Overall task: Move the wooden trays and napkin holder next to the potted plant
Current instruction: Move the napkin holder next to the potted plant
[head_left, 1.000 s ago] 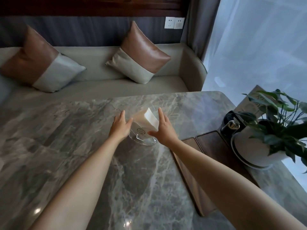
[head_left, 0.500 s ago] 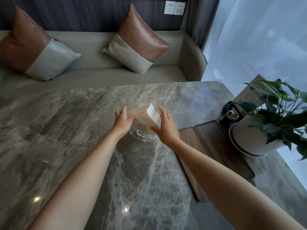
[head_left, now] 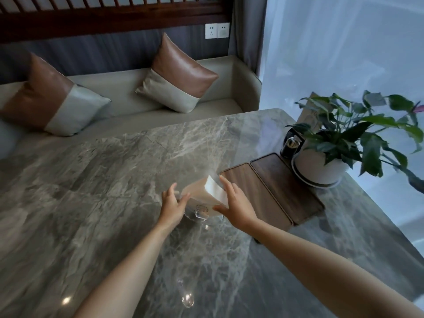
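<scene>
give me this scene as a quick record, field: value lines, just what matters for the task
surface: grey marble table
napkin holder: clear, holding white napkins, between both hands
left hand: on holder's left side
right hand: on holder's right side
wooden trays: two, side by side, right of holder
potted plant: white pot, just beyond the trays
trays placed: yes, beside the plant
holder placed: not yet

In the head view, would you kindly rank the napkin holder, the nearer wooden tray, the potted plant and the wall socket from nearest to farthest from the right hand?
1. Napkin holder: touching the right hand, on its left.
2. Nearer wooden tray: just right of the hand.
3. Potted plant: farther right, beyond both trays.
4. Wall socket: on the far wall above the sofa.
</scene>
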The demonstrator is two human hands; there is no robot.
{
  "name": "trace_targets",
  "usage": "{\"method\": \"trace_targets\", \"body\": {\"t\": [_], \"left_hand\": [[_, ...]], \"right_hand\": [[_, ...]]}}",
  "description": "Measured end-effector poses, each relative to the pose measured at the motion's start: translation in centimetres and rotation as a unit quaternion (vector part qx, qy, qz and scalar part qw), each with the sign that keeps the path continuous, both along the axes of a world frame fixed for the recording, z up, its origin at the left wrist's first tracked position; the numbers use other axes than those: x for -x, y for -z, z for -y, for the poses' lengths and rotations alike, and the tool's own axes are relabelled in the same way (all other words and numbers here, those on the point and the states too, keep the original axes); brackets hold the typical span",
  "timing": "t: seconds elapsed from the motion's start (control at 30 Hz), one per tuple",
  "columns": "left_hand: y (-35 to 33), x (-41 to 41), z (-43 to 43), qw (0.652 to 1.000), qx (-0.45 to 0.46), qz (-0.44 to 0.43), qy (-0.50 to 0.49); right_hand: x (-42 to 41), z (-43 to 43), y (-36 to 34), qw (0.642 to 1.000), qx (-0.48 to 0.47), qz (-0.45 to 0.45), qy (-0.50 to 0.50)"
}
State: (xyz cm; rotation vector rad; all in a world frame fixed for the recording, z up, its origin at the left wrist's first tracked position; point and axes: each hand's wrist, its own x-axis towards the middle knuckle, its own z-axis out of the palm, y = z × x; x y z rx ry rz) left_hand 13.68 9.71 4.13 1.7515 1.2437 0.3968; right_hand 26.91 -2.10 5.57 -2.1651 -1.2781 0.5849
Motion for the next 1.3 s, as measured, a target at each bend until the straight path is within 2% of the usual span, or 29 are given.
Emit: {"method": "trace_targets", "body": {"t": [0.47,0.77,1.03,1.3], "left_hand": [[-1.7,0.3,13.3,0.998,-0.009,-0.002,0.061],[-3.2,-7.8,20.3,0.986,-0.053,0.041,0.151],[-3.5,-19.6,25.7,0.946,-0.084,0.044,0.309],[-3.6,-28.5,29.8,0.889,-0.107,-0.040,0.443]], "right_hand": [[-0.7,14.3,-0.4,0.998,-0.035,-0.034,0.036],[-6.3,24.1,-1.8,0.986,-0.094,-0.024,0.132],[-13.2,32.1,-3.1,0.954,-0.095,0.005,0.285],[-18.3,36.2,-2.3,0.920,-0.071,0.006,0.385]]}}
